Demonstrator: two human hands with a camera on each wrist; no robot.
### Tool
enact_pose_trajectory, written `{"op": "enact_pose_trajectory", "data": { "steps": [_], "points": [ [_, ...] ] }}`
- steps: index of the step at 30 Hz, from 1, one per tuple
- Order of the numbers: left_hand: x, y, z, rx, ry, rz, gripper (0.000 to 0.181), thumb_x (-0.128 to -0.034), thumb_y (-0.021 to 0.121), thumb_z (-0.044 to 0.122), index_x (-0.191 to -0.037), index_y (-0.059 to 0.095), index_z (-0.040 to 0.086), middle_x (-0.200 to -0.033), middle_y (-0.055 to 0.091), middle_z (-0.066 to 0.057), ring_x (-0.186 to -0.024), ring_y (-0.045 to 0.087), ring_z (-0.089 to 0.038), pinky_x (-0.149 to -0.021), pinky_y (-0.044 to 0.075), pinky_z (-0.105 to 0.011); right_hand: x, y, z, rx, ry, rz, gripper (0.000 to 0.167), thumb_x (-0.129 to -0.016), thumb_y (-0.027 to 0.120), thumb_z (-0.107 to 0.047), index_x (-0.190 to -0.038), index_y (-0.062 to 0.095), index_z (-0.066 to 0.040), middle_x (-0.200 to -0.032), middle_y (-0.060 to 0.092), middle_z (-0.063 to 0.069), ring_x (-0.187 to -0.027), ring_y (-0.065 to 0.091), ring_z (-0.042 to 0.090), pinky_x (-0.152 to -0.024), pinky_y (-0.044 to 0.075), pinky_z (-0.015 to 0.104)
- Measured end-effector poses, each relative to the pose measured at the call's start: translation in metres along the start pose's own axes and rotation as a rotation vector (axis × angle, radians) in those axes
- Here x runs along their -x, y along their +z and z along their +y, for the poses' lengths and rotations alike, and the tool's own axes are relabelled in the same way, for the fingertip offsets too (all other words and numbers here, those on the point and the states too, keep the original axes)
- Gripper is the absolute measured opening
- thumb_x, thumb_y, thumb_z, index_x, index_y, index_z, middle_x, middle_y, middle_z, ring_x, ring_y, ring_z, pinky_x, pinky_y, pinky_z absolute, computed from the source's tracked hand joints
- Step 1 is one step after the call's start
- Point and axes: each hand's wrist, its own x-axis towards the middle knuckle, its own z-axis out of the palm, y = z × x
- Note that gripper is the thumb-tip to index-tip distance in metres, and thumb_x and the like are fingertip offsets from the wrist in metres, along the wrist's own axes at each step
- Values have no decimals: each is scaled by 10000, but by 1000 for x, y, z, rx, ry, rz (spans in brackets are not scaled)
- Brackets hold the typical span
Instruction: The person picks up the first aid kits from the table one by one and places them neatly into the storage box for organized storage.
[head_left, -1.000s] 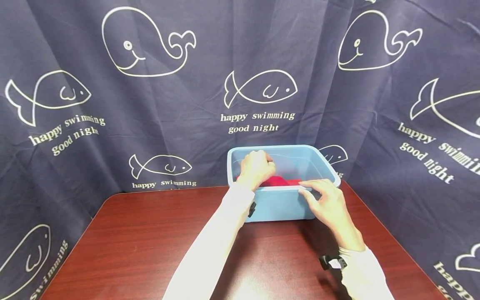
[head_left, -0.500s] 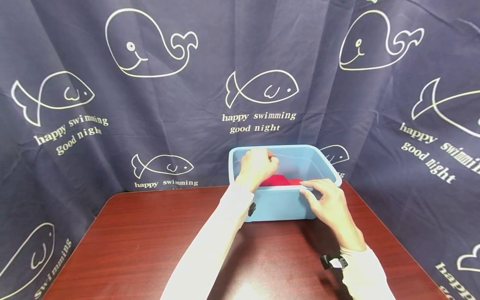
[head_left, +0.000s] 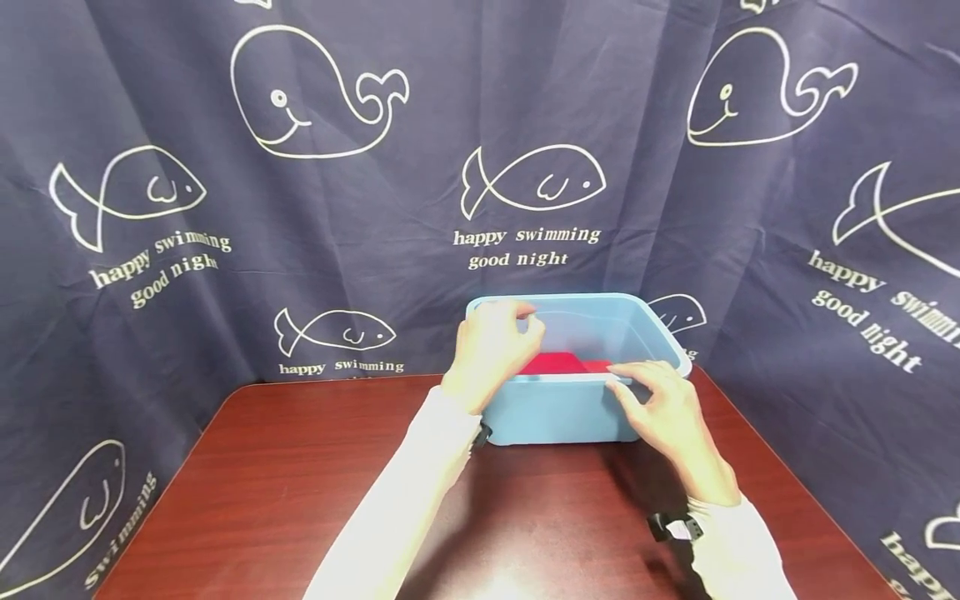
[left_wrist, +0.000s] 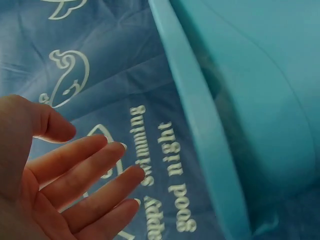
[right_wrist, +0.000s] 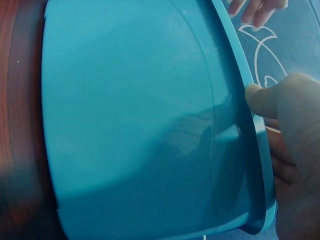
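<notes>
A light blue plastic storage bin (head_left: 562,414) stands at the back right of the table. Inside it, a red item (head_left: 552,363), soft like folded cloth, shows partly above the near rim. My left hand (head_left: 489,346) is over the bin's near left corner; in the left wrist view its fingers are loosely bent, apart from the rim (left_wrist: 202,125), with nothing between them. My right hand (head_left: 666,408) pinches the near rim toward the right, the thumb (right_wrist: 262,100) outside and the fingers inside. Most of the bin's contents are hidden behind the front wall.
The reddish-brown wooden table (head_left: 315,467) reaches left and forward of the bin. Behind and on both sides hangs a dark blue curtain (head_left: 420,233) with white fish, whales and lettering, close to the bin's back.
My left hand has risen out of the bin and moved left and back toward me. The right hand keeps its hold on the rim. The head view has shifted slightly.
</notes>
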Motion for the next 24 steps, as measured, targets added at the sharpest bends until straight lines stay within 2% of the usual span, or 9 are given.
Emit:
{"op": "enact_pose_trajectory", "data": {
  "steps": [1, 4, 7, 10, 12, 14, 16, 19, 24],
  "points": [
    [4, -5, -1, -2, -8, 3, 328, -871, 589, 316, -1115, 808, 331, -1021, 783, 137, -903, 738, -170, -738, 567, -376, 0, 0, 0, 0, -1, 1, 263, -778, 872, -103, -1035, 818, -92, -943, 790, 46, -909, 682, 254, -875, 434, 222],
    [14, -20, -6, -27, -27, -7, 348, -900, 576, 384, -1171, 788, 338, -1048, 786, 99, -900, 744, -247, -731, 569, -420, 0, 0, 1, -2, -5, 7, 259, -777, 865, -94, -1032, 817, -93, -935, 789, 40, -907, 682, 257, -904, 413, 171],
    [26, -34, -14, -58, -37, -21, 351, -917, 583, 426, -1194, 777, 333, -1058, 784, 89, -934, 749, -256, -748, 572, -447, 0, 0, 0, -4, -2, 4, 256, -788, 854, -91, -1040, 815, -87, -942, 791, 43, -915, 696, 269, -1024, 394, 155],
    [40, -45, -26, -71, -38, -55, 356, -926, 599, 427, -1220, 765, 318, -1130, 770, 108, -1015, 744, -210, -805, 575, -454, -2, -1, -1, 1, 18, -6, 252, -802, 841, -87, -1052, 810, -76, -961, 792, 62, -935, 723, 287, -1158, 371, 266],
    [50, -50, -35, -72, -33, -79, 360, -932, 608, 406, -1240, 761, 299, -1204, 752, 94, -1081, 730, -192, -860, 573, -453, -2, -2, -3, 9, 40, -18, 252, -808, 833, -81, -1059, 807, -74, -974, 790, 72, -949, 734, 295, -1186, 368, 376],
    [60, -54, -44, -87, -17, -97, 378, -936, 615, 386, -1275, 747, 281, -1302, 718, 54, -1168, 699, -194, -935, 555, -458, -3, -4, -5, 25, 63, -33, 257, -814, 821, -71, -1070, 804, -76, -997, 788, 83, -977, 733, 306, -1172, 379, 482],
    [69, -59, -52, -108, -4, -116, 411, -944, 626, 379, -1319, 726, 244, -1390, 672, -2, -1259, 649, -236, -1029, 505, -495, -4, -7, -8, 48, 82, -48, 265, -821, 804, -60, -1085, 802, -80, -1038, 784, 97, -1016, 722, 317, -1147, 390, 531],
    [81, -67, -63, -163, 3, -133, 467, -945, 635, 395, -1377, 685, 226, -1440, 635, -62, -1318, 597, -312, -1103, 432, -547, -6, -11, -13, 66, 92, -51, 287, -817, 770, -29, -1100, 799, -71, -1099, 772, 127, -1067, 701, 343, -1104, 413, 515],
    [102, -78, -83, -263, -44, -167, 541, -952, 618, 473, -1441, 626, 242, -1462, 612, -105, -1347, 557, -388, -1134, 355, -633, -9, -18, -29, 67, 116, -40, 318, -807, 723, -11, -1114, 791, -54, -1162, 746, 177, -1127, 645, 396, -1021, 425, 506]
  ]
}}
